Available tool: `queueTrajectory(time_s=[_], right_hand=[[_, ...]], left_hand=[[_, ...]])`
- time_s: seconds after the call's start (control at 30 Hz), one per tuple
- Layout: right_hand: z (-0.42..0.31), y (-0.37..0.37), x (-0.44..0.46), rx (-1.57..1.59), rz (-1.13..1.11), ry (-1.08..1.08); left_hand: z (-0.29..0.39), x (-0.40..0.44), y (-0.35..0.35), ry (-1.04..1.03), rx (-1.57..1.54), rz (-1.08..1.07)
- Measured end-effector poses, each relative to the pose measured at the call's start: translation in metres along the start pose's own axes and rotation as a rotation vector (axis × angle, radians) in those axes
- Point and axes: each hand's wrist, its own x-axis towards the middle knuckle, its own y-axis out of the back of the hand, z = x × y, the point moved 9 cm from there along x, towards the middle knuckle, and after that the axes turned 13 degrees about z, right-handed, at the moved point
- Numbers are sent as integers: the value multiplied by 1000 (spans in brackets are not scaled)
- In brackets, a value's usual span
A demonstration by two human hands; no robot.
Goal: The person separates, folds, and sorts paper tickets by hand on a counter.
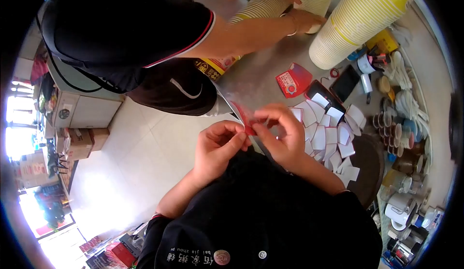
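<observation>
In front of my body, a small red paper piece [248, 127] is pinched between the fingertips of both hands. My left hand [217, 150] is closed, its thumb and forefinger meeting at the lower left of the paper. From the other side my right hand [282, 132] grips it between thumb and fingers. Right of my right hand lies a pile of white paper pieces [331, 136] with thin red edges, bent or folded. A red printed card [294, 80] rests on the metal table [266, 68] beyond.
Tall stacks of paper cups [360, 20] stand at the table's back right. A co-worker's arm [256, 36] reaches across toward another cup stack [263, 5]. Dark phones [345, 83] lie near the pile. A round dark stool [369, 167] is at right, beside shelves of utensils.
</observation>
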Motion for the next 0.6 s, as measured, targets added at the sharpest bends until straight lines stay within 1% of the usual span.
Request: queueTrajectory(time_s=[0.07, 0.2, 0.23, 0.27, 0.33, 0.37, 0.43, 0.53, 0.6], right_hand=[[-6, -15, -9, 218, -248, -27], [-6, -14, -10, 277, -253, -110], [-5, -12, -10, 276, -246, -112], [-4, -11, -10, 260, -250, -104], [-3, -7, -8, 242, -246, -100], [-4, -6, -7, 216, -263, -104], [-2, -2, -6, 187, -271, -113], [2, 3, -6, 171, -268, -130], [2, 5, -7, 164, -282, -95]], left_hand=[[-1, 0, -2, 2, 43, -5], [1, 0, -4, -49, 202, 47], [2, 0, -3, -72, 271, 62], [1, 0, -5, -69, 274, 57], [6, 1, -8, -168, 376, 57], [3, 1, -9, -166, 380, 48], [6, 3, -7, -291, 493, 89], [4, 5, -12, -276, 479, 87], [4, 6, -16, -297, 502, 75]])
